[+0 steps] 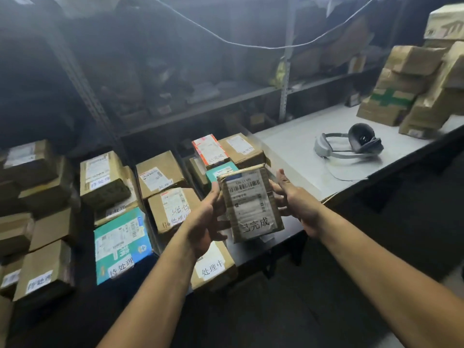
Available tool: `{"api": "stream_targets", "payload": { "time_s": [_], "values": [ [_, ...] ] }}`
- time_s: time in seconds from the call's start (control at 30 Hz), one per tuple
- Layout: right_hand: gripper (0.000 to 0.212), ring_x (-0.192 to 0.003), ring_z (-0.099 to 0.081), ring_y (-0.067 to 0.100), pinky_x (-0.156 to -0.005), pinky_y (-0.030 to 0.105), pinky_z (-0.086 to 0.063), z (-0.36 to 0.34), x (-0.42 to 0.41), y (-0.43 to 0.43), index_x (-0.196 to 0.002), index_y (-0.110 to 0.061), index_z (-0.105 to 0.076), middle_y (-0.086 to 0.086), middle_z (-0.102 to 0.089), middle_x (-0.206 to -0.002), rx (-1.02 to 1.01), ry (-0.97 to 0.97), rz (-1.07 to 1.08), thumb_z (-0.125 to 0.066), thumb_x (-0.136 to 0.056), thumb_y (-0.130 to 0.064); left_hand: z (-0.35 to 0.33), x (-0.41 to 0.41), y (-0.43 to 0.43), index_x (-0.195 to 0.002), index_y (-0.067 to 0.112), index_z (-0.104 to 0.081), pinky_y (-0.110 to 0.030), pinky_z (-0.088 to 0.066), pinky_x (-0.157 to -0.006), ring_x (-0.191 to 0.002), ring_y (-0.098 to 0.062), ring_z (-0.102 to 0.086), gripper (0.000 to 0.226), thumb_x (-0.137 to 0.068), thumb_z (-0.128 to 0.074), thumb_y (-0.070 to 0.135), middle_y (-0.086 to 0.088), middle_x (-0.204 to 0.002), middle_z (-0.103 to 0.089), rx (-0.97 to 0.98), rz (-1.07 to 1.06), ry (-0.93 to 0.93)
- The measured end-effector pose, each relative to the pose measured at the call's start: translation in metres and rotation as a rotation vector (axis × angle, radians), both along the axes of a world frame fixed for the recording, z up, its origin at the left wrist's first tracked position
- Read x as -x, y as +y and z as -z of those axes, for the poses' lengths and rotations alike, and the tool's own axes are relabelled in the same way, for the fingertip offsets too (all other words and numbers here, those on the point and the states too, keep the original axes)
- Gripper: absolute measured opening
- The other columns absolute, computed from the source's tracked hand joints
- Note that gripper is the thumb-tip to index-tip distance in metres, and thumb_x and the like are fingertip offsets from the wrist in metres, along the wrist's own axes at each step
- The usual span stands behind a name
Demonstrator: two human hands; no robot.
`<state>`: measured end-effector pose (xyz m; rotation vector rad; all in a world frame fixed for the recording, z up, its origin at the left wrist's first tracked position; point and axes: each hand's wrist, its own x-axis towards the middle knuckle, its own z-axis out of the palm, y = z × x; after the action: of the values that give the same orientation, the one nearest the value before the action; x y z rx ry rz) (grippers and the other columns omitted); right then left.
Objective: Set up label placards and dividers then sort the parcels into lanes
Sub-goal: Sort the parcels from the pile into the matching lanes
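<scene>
A small brown parcel (251, 204) with a white shipping label and a handwritten tag is held in the air between my two hands. My left hand (207, 222) grips its left side, fingers curled under it. My right hand (293, 199) holds its right side, thumb up. Below and to the left, parcels lie in lanes: a teal parcel (121, 244) and brown boxes (104, 180) on the left, a brown box (173, 212) in the middle, a red-edged parcel (209, 149) and a brown box (241, 148) at the back right. Many carry handwritten tags.
A grey table (301, 151) stands on the right with a headset (351, 144) on it and a stack of taped cardboard boxes (414, 91) at its far end. Metal shelving (200, 104) with dim goods runs behind. A cable hangs overhead.
</scene>
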<state>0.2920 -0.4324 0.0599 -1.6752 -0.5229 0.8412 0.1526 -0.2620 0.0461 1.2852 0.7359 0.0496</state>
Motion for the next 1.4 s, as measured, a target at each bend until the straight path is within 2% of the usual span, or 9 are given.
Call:
{"api": "stream_targets", "payload": {
  "time_s": [0.1, 0.3, 0.43, 0.6, 0.77, 0.93, 1.07, 1.2, 1.4],
  "values": [
    [0.065, -0.098, -0.069, 0.008, -0.069, 0.018, -0.049, 0.022, 0.010, -0.020, -0.138, -0.033, -0.060, -0.007, -0.076, -0.109, 0.071, 0.073, 0.033, -0.021, -0.099, -0.068, 0.027, 0.002, -0.024, -0.123, 0.036, -0.069, -0.056, -0.040, -0.104, -0.113, -0.032, -0.066, 0.073, -0.079, -0.040, 0.086, 0.000, -0.120, -0.073, 0.046, 0.035, 0.038],
    [0.064, -0.073, -0.070, 0.008, -0.071, 0.026, -0.044, 0.081, 0.017, -0.050, -0.116, -0.022, -0.077, -0.009, -0.072, -0.067, 0.195, 0.184, 0.150, -0.028, -0.103, -0.061, 0.073, 0.001, -0.074, -0.119, 0.022, -0.072, -0.030, -0.053, -0.067, -0.088, -0.021, -0.075, 0.074, -0.084, -0.039, 0.078, -0.003, -0.105, -0.077, 0.206, -0.018, 0.153],
    [0.056, -0.073, -0.074, 0.007, -0.055, 0.016, -0.050, 0.110, 0.010, -0.048, -0.112, -0.021, -0.076, -0.001, -0.079, -0.087, 0.266, 0.266, 0.106, -0.033, -0.106, -0.055, 0.091, -0.008, -0.090, -0.114, 0.026, -0.075, -0.039, -0.048, -0.092, -0.112, -0.027, -0.066, 0.074, -0.075, -0.046, 0.082, -0.002, -0.111, -0.076, 0.232, -0.146, 0.254],
    [0.047, -0.086, -0.077, 0.015, -0.066, 0.027, -0.052, 0.127, -0.004, -0.033, -0.113, -0.026, -0.076, 0.000, -0.080, -0.094, 0.284, 0.305, 0.011, -0.039, -0.105, -0.054, 0.096, -0.033, -0.100, -0.122, 0.020, -0.068, -0.022, -0.051, -0.044, -0.072, -0.017, -0.071, 0.049, -0.100, -0.043, 0.057, -0.006, -0.090, -0.076, 0.250, -0.343, 0.295],
    [0.033, -0.092, -0.076, 0.017, -0.065, 0.030, -0.058, 0.139, -0.017, -0.025, -0.125, -0.036, -0.066, -0.001, -0.079, -0.101, 0.249, 0.390, -0.066, -0.037, -0.109, -0.035, 0.104, -0.054, -0.100, -0.117, 0.017, -0.070, -0.027, -0.047, -0.054, -0.067, -0.016, -0.071, 0.036, -0.103, -0.049, 0.043, -0.002, -0.078, -0.077, 0.218, -0.459, 0.321],
    [0.031, -0.080, -0.077, 0.013, -0.054, 0.025, -0.056, 0.140, -0.030, -0.017, -0.123, -0.034, -0.063, -0.001, -0.079, -0.101, 0.204, 0.447, -0.095, -0.037, -0.109, -0.026, 0.102, -0.072, -0.096, -0.108, 0.012, -0.069, -0.021, -0.047, -0.041, -0.047, -0.014, -0.069, 0.024, -0.103, -0.050, 0.026, -0.002, -0.061, -0.073, 0.180, -0.474, 0.386],
    [0.033, -0.093, -0.077, 0.024, -0.074, 0.040, -0.063, 0.146, -0.031, -0.018, -0.129, -0.022, -0.064, 0.006, -0.078, -0.107, 0.170, 0.491, -0.015, -0.039, -0.107, -0.017, 0.098, -0.079, -0.088, -0.108, 0.005, -0.069, -0.021, -0.046, -0.034, -0.045, -0.016, -0.068, 0.023, -0.101, -0.051, 0.018, -0.005, -0.060, -0.072, 0.148, -0.490, 0.400],
    [0.027, -0.083, -0.076, 0.020, -0.057, 0.028, -0.053, 0.142, -0.028, -0.017, -0.127, -0.016, -0.060, 0.009, -0.078, -0.104, 0.130, 0.541, 0.164, -0.048, -0.103, -0.011, 0.096, -0.084, -0.084, -0.112, 0.000, -0.064, -0.024, -0.048, -0.036, -0.049, -0.020, -0.069, 0.023, -0.099, -0.051, 0.014, -0.009, -0.063, -0.073, 0.174, -0.534, 0.388],
    [0.067, -0.120, -0.061, 0.041, -0.110, 0.051, -0.039, 0.144, -0.005, -0.027, -0.153, -0.026, -0.036, 0.021, -0.061, -0.134, 0.047, 0.698, 0.580, -0.046, -0.094, 0.003, 0.107, -0.079, -0.094, -0.119, 0.010, -0.064, -0.034, -0.049, -0.052, -0.077, -0.025, -0.070, 0.026, -0.101, -0.049, 0.022, -0.008, -0.087, -0.076, 0.233, -0.635, 0.349]
  ]
}}
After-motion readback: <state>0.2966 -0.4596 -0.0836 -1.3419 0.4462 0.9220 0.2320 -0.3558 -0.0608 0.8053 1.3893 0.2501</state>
